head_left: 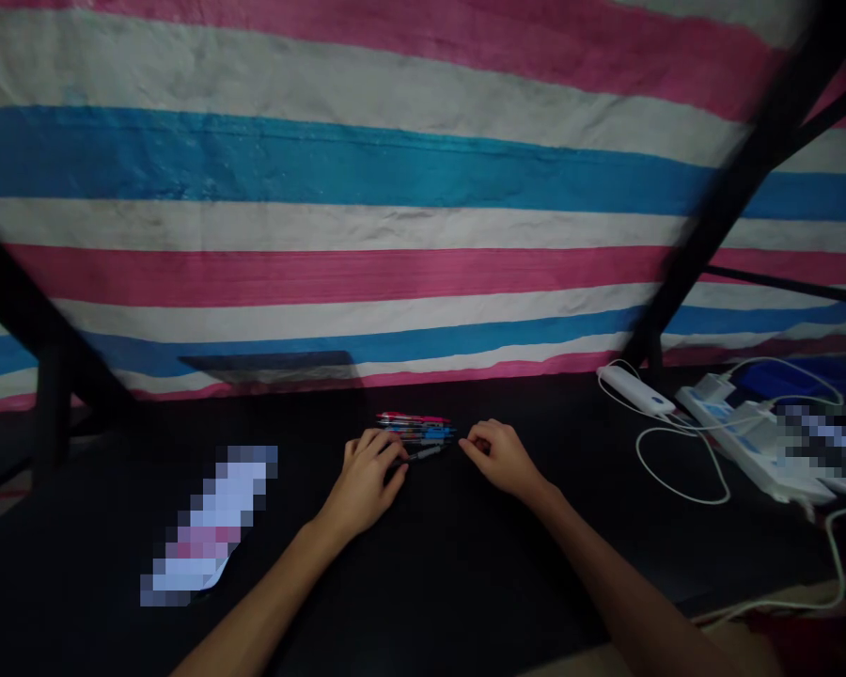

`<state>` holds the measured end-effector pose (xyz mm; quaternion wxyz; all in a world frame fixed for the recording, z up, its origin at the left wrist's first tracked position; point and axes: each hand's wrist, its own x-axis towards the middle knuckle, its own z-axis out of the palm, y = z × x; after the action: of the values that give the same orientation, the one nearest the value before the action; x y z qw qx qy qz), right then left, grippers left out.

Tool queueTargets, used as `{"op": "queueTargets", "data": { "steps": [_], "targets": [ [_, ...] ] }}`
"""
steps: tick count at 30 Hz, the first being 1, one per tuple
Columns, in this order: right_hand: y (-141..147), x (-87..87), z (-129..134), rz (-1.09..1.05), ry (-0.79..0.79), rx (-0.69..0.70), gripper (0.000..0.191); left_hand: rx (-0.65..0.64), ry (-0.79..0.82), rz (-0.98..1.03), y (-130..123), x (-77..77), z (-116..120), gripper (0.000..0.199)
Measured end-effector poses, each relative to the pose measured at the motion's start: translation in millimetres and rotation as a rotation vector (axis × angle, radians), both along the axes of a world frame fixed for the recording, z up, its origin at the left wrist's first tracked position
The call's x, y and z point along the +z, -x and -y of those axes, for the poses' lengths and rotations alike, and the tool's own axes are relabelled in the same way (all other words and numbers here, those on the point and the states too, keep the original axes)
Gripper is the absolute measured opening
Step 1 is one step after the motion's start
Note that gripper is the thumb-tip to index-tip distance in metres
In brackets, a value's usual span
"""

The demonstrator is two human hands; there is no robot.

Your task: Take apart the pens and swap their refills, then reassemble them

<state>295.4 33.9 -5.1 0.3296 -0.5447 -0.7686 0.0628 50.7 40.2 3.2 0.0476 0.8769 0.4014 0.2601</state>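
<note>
A small bundle of pens (423, 434) lies side by side on the black tabletop, with red, blue and dark barrels. My left hand (370, 475) rests at their left ends, its fingers over some of them. Between its thumb and forefinger is the end of a pen with a grey grip (429, 452), lying nearest to me. Just off the right ends of the pens, my right hand (497, 456) is closed with its fingers curled in. Whether anything small is inside it is hidden.
A phone-shaped bright object (218, 517), blurred out, lies at the left. On the right are a white power strip (747, 437) with plugs, a white device (634, 389), looping cables (723, 484) and a blue item (796, 376). Dark frame bars (719, 216) stand before a striped sheet (395, 277).
</note>
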Motion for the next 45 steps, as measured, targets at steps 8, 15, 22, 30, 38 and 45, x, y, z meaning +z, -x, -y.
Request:
{"op": "queueTargets", "data": {
  "steps": [8,15,22,30,38,45],
  "targets": [
    [4.6,3.7,3.0,0.012,0.0,0.044,0.027,-0.086,0.334,0.4,-0.3,3.6,-1.7,0.013],
    [18.4,15.5,16.8,-0.067,0.029,0.129,0.024,-0.077,0.857,1.096,-6.3,6.7,0.3,0.033],
    [36.7,23.0,27.2,-0.276,0.226,0.293,0.021,-0.17,1.047,1.246,-15.8,11.3,11.8,0.02],
    [30.7,17.2,19.5,-0.773,0.585,0.307,0.022,-0.065,0.996,1.145,-10.2,10.8,7.2,0.02],
    [22.2,21.6,15.5,-0.969,0.552,0.209,0.024,0.013,0.89,1.071,-0.1,15.5,-0.2,0.023],
    [16.5,19.9,14.7,-1.125,0.557,0.199,0.026,0.013,0.79,1.01,8.6,15.8,-5.7,0.023]
  ]
}}
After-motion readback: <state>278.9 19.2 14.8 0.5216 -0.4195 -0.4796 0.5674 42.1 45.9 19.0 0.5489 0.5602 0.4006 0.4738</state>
